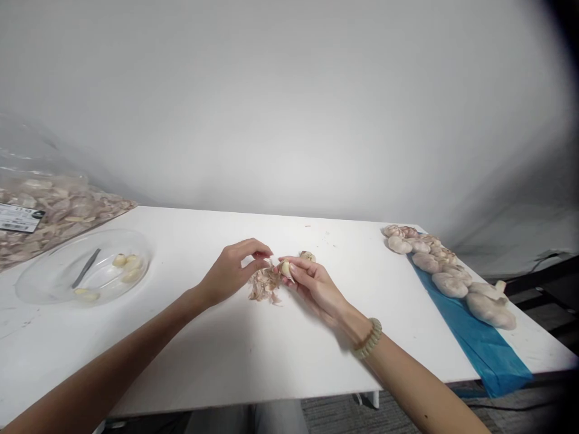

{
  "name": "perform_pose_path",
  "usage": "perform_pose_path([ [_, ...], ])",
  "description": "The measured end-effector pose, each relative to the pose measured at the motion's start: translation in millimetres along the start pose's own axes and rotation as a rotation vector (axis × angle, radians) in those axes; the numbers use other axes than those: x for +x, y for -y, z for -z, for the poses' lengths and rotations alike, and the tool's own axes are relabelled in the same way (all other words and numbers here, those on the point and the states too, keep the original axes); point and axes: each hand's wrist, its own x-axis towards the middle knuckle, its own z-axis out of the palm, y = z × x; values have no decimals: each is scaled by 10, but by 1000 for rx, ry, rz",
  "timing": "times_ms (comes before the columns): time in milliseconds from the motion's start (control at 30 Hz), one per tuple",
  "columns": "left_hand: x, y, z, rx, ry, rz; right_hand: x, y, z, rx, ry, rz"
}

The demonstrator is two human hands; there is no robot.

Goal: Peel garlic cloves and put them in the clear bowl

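Observation:
A pale, partly peeled garlic clove (285, 269) sits between the thumb and fingers of my right hand (316, 286), which wears a beaded bracelet (368, 339). Just left of the clove, my left hand (235, 265) has its thumb and forefinger brought together in a pinch; what lies between the tips is too small to make out. Beneath both hands a heap of dry garlic skins (263, 286) is spread on the white table (199, 361). Right behind my right fingers lies a piece of garlic (307, 256), partly hidden.
On the left, a clear plate (58, 247) holds a small grey knife (85, 268) and several peeled cloves (129, 265). Behind it stands a plastic bag (67, 205) full of garlic skins. Garlic bulbs (447, 283) line a blue plastic sheet (479, 337) at the right edge.

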Motion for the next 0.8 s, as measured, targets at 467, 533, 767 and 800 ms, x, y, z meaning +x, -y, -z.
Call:
perform_pose_path([
  [467,-102,-38,-236,-89,-153,40,8,-105,-20,-142,32,39],
  [533,-102,-53,-239,-69,-160,25,9,-111,-18,-172,38,54],
  [767,-115,-55,-286,42,-224,-51,9,-144,-35,-316,-15,145],
  [800,-115,-53,-288,57,-235,-63,11,-149,-34,-325,-26,159],
])
